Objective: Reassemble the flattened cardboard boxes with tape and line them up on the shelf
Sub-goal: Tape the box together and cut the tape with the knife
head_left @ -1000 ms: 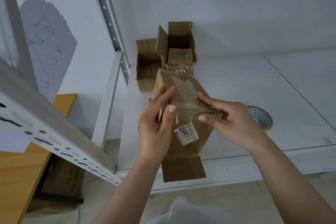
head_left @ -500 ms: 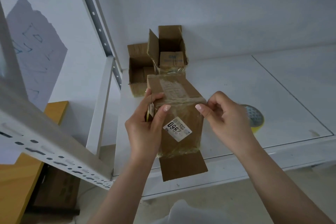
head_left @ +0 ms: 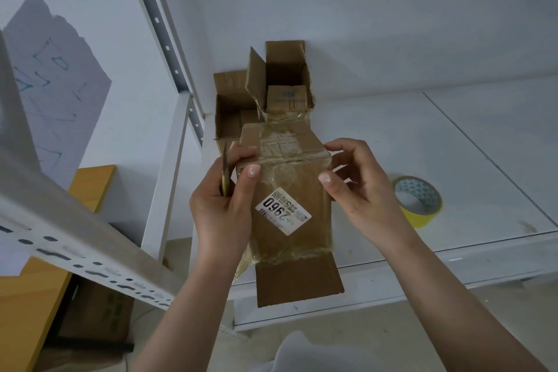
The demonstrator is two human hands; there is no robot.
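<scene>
Cardboard box [head_left: 290, 190] is held between both hands above the near edge of the white shelf [head_left: 453, 160]; it now stands squarer than a second ago, taped top face turned up; left hand [head_left: 223, 208] grips its left side, right hand [head_left: 359, 190] pinches its right edge; a white label [head_left: 282, 211] reads "2960"; a yellow tape roll [head_left: 418, 201] lies right; two open boxes [head_left: 280, 84] stand far behind.

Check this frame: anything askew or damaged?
The held box has one flap hanging open toward the person, untaped, and its clear tape is wrinkled. The open box at the back has a torn, ragged edge.
</scene>
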